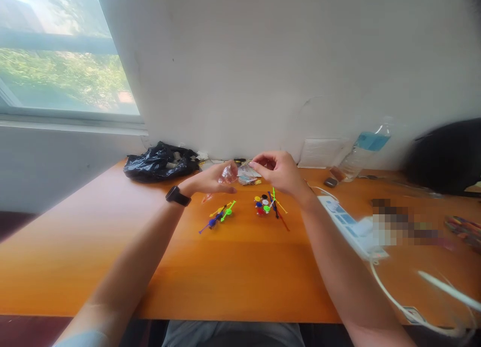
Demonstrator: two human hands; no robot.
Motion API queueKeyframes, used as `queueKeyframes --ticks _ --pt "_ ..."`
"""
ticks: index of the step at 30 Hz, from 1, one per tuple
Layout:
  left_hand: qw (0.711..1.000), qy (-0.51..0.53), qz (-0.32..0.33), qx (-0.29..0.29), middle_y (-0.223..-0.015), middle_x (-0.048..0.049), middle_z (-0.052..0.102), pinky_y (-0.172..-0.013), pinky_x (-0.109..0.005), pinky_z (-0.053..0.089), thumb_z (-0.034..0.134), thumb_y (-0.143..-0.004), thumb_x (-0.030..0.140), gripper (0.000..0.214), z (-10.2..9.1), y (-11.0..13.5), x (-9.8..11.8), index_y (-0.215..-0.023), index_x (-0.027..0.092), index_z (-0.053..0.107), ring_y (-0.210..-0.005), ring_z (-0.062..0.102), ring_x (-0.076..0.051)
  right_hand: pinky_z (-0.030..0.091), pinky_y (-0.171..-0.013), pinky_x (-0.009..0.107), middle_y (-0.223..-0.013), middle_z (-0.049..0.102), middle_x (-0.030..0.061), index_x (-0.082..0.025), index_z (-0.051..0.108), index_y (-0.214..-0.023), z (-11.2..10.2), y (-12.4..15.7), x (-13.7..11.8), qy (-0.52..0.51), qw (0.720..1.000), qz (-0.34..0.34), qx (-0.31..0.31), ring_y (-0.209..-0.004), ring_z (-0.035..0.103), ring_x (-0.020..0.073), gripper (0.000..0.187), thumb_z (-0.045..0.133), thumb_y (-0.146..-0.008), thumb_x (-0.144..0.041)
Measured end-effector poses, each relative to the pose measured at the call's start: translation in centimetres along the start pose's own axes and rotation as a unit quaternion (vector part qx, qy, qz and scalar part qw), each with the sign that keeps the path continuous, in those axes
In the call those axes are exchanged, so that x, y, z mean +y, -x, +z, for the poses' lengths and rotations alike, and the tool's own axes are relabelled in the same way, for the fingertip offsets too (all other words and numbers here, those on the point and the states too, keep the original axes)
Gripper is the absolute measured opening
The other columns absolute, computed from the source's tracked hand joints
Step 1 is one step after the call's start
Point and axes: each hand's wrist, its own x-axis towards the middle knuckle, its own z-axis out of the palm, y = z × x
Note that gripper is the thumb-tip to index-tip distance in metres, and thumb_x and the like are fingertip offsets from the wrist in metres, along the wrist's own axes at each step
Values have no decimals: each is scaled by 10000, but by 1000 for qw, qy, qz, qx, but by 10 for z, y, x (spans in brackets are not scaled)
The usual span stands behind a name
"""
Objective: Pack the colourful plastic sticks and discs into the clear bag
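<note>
Bare forearms [340, 252], crinkled clear plastic [227, 173]

The only camera sat on the person's head, facing forward and tipped down over the tabletop [240, 277]. It was near enough that both forearms [139, 252] ran up from the lower corners, the left hand [217, 178] and right hand [278, 170] about mid-view. The wide view took in lap [231, 335], wall [255, 71] and, upper left, part of a window [62, 81].
</note>
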Motion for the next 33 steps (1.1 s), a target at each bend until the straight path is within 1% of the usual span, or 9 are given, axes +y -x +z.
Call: queueKeyframes --ticks 2,4,8,10,12,17,22,28,33 --pt "1000 -1 -1 -2 -1036 -38 660 -797 -338 493 816 -776 384 395 0 0 -3 -1064 209 611 -906 611 -203 391 -584 268 -740 675 36 -165 751 -818 -2 0 0 -6 1000 3 1 -664 540 150 278 689 -877 -429" --pt "1000 1 -8 -5 -1031 -37 658 -780 -333 489 817 -778 386 391 0 0 -6 -1054 206 608 -895 610 -199 394 -580 259 -737 668 30 -164 743 -816 -6 2 -2 -35 998 -3 -45 -666 547 146 261 699 -875 -415" --pt "1000 2 -23 -5 -990 -30 645 -720 -311 466 832 -760 388 394 0 -1 -8 -1018 200 601 -861 596 -192 440 -595 237 -762 675 23 -161 766 -899 -12 7 -8 -109 954 -36 -278 -695 593 143 246 700 -895 -398" --pt "1000 2 -26 -5 -975 -30 642 -703 -304 460 824 -760 364 376 1 -1 -10 -1006 196 594 -843 589 -187 458 -587 227 -789 687 26 -165 786 -975 -6 8 -5 -82 916 -40 -392 -689 614 141 234 677 -911 -361" --pt "1000 0 -25 -10 -984 -34 644 -715 -305 467 814 -767 348 371 1 -1 -13 -1019 193 590 -848 592 -187 457 -554 216 -814 693 27 -173 791 -1052 7 8 3 -14 890 -20 -456 -644 618 131 233 648 -907 -287" --pt "999 -24 -15 -20 -1015 -41 660 -767 -307 494 809 -783 356 371 1 -1 -22 -1042 188 603 -886 617 -197 385 -470 203 -1002 706 66 -206 722 -1252 53 8 33 122 899 48 -418 -585 583 114 392 633 -870 -195" --pt "999 -28 -27 -21 -1032 -46 682 -751 -298 503 802 -782 353 361 0 0 -25 -1049 192 618 -886 637 -200 358 -554 215 -1019 720 51 -238 746 -1141 83 12 55 170 908 26 -383 -763 629 167 276 662 -878 -239" --pt "999 -30 -21 -25 -1034 -52 682 -762 -304 509 804 -773 383 381 0 -1 -26 -1049 187 628 -893 636 -204 351 -640 238 -944 725 63 -201 775 -1037 96 12 63 196 911 -9 -363 -789 615 179 205 684 -855 -173" --pt "999 -31 -19 -22 -1012 -49 683 -751 -307 503 791 -777 372 356 0 -1 -25 -1036 186 633 -867 632 -198 356 -616 247 -871 714 49 -202 791 -956 88 10 63 173 914 0 -367 -715 589 166 144 720 -834 -175"
